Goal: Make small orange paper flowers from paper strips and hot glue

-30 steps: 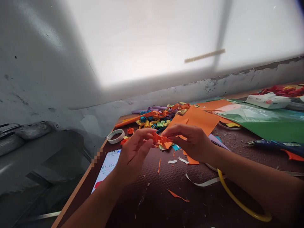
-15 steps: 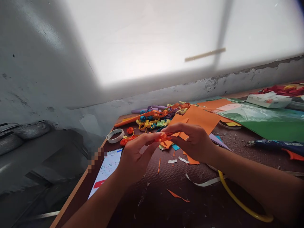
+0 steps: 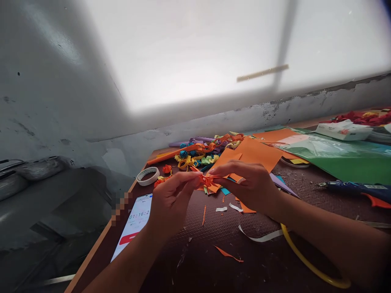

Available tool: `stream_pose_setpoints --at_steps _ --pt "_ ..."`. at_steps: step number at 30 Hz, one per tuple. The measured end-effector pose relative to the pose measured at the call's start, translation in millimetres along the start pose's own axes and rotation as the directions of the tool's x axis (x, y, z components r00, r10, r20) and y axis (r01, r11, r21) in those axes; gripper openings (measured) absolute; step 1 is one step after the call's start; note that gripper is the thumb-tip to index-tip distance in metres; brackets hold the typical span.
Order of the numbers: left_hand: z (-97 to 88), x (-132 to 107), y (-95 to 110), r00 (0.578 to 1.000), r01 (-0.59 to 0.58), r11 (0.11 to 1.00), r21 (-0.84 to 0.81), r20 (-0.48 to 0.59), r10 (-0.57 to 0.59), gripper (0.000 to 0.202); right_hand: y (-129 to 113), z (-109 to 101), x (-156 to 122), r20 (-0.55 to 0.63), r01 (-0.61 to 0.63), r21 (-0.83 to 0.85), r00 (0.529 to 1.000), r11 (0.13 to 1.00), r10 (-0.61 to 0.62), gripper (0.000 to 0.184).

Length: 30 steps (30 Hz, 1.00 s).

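Between my two hands, just above the table, is a small folded orange paper piece (image 3: pixel 206 179), partly covered by fingers. My left hand (image 3: pixel 172 199) pinches its left side between thumb and forefinger. From the right, my right hand (image 3: pixel 253 183) pinches the other side, also with thumb and forefinger. Behind the hands lie orange paper sheets (image 3: pixel 259 152) and a heap of curled and crumpled paper pieces in yellow, blue, green and purple (image 3: pixel 195 156). Orange crumpled paper flowers (image 3: pixel 167 169) sit left of the heap.
A tape roll (image 3: pixel 148 176) and a phone showing a timer (image 3: pixel 134 221) lie by the table's left edge. On the right are a dark blue glue gun (image 3: pixel 351 188), a yellow ring (image 3: pixel 308 262), green sheets (image 3: pixel 345 158) and a tissue pack (image 3: pixel 343 130). Paper scraps (image 3: pixel 229 254) litter the tabletop (image 3: pixel 207 268).
Both hands have shifted slightly, and the orange paper between the fingertips sits a little lower and is turned differently. Both still pinch it.
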<state>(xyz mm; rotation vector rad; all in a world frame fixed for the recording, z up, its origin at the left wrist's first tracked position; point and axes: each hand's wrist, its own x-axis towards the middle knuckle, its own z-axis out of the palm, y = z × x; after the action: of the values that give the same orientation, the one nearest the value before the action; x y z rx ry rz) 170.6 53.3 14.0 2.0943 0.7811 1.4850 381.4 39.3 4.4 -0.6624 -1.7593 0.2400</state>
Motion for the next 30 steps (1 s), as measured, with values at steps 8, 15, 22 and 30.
stream_pose_setpoints --at_steps 8,15,22,30 --pt "4.7 0.1 0.8 0.996 0.070 0.998 0.006 -0.051 -0.070 0.009 3.5 0.8 -0.5 0.034 0.016 0.001 0.999 1.000 -0.016 0.013" --pt "4.7 -2.7 4.5 0.996 -0.087 0.971 0.225 0.034 0.081 0.009 3.9 3.2 -0.1 0.027 -0.009 -0.036 1.000 0.999 0.010 0.015" --pt "8.6 -8.3 1.8 0.991 -0.130 0.951 0.282 0.001 0.135 0.039 -0.6 1.8 0.6 0.013 0.233 -0.267 0.971 0.935 -0.238 0.021" --pt "19.3 -15.4 5.2 0.994 0.023 0.982 0.188 -0.105 -0.003 0.021 -11.1 2.1 0.2 0.043 0.312 -0.412 0.945 0.856 -0.324 0.035"
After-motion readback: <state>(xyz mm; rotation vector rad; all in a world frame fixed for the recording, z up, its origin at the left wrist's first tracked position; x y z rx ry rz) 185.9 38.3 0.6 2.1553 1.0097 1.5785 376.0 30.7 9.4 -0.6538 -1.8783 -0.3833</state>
